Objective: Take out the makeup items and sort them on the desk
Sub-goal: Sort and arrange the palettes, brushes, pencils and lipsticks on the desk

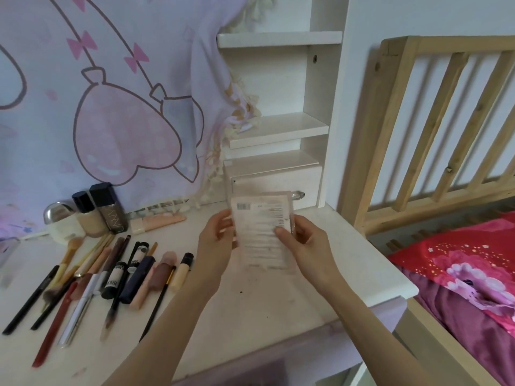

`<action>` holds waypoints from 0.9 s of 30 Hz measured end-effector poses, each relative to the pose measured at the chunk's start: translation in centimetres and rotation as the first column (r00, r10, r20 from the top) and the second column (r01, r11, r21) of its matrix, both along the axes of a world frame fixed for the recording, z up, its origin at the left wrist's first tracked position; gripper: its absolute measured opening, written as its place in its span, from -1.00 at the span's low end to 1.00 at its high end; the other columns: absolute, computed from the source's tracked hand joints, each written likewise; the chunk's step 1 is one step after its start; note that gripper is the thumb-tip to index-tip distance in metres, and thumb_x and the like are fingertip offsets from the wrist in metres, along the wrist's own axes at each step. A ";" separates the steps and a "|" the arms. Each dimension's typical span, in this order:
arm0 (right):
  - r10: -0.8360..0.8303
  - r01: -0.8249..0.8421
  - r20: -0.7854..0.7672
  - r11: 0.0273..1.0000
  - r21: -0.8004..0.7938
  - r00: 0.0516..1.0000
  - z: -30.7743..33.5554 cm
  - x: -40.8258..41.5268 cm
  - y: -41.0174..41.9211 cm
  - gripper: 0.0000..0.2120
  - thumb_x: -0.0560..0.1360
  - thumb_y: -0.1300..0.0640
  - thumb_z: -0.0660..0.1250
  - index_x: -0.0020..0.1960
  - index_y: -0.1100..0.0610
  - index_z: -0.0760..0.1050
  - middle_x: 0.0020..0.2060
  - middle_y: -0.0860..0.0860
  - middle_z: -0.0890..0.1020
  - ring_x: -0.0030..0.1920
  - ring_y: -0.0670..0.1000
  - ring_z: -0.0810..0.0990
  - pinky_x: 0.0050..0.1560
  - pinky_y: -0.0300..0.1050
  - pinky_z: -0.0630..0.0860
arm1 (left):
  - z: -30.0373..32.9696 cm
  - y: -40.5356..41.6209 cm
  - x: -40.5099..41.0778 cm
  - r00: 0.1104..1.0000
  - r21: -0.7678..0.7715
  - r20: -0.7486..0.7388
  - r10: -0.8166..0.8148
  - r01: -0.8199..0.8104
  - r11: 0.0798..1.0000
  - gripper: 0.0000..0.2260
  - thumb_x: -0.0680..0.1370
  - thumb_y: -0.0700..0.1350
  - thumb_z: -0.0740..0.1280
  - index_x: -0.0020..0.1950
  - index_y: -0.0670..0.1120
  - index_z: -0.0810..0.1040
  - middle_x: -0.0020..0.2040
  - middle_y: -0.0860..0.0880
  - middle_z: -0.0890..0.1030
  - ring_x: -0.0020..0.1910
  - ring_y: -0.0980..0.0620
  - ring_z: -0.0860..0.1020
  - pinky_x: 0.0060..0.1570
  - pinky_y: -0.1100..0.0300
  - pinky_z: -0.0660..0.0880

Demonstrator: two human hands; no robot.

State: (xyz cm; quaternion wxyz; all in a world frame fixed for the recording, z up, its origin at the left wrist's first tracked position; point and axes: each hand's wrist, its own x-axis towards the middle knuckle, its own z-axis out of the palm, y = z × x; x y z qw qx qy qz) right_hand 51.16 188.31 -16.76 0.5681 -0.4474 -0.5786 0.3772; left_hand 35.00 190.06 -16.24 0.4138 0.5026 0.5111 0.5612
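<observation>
Spanning the lower frame: white tabletop, bare on the right side. Behind it, pink and lilac cloth printed with heart balloons, hung over the back; white shelf unit with a small drawer to the right. Off the right edge, wooden bed rail and red flowered bedding. Laid out in a fanned row on the left: brushes, pencils and tubes; standing behind them, foundation bottles with dark caps. Raised above the middle of the tabletop: flat packet with barcode and printed label, blurred. Pinching its left edge, left hand; pinching its right edge, right hand, thumb on the label.
</observation>
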 end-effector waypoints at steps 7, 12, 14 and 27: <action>-0.238 0.055 0.520 0.938 0.343 0.820 0.9 -1.0 -0.3 -0.73 0.41 0.24 0.44 0.11 0.18 0.61 -0.05 0.08 0.66 -0.03 0.10 0.60 0.04 -0.11 0.48 | 0.2 -1.0 -1.8 0.701 0.474 -0.691 0.176 0.256 0.842 -0.46 0.46 -0.08 0.40 0.37 0.12 0.27 0.31 0.02 0.38 0.32 0.06 0.28 0.29 0.19 0.21; -0.409 0.012 0.611 0.837 0.547 0.678 -0.3 -1.1 -0.4 -0.70 0.36 0.06 0.43 0.03 0.19 0.63 -0.09 0.05 0.68 -0.03 0.12 0.62 0.10 0.02 0.43 | -0.8 -1.6 -2.7 0.786 0.356 -0.616 0.063 0.206 0.911 -0.86 0.48 -0.15 0.38 -0.07 0.05 0.46 -0.19 0.14 0.53 -0.18 0.22 0.46 -0.15 0.43 0.35; -0.432 0.096 0.618 0.860 0.500 0.657 -1.2 0.0 -0.2 -0.54 0.38 -0.05 0.44 0.18 0.17 0.55 0.14 0.07 0.59 0.18 0.09 0.53 0.28 0.01 0.32 | -1.9 -2.0 -3.5 0.842 0.286 -0.539 0.016 0.165 0.944 -0.77 0.48 -0.19 0.37 -0.12 0.12 0.40 -0.22 0.12 0.55 -0.22 0.27 0.47 -0.22 0.47 0.34; 0.038 0.020 0.243 0.973 -0.232 0.969 -4.0 1.6 -0.1 -0.41 0.39 -0.05 0.44 0.37 0.00 0.37 0.05 -0.23 0.56 0.08 -0.32 0.51 -0.01 -0.47 0.43 | -1.8 -1.3 -2.7 0.427 -0.003 -0.893 -0.143 0.311 0.950 -0.64 0.50 0.26 0.16 0.25 0.18 0.38 0.13 0.15 0.53 0.06 0.10 0.51 0.01 0.16 0.41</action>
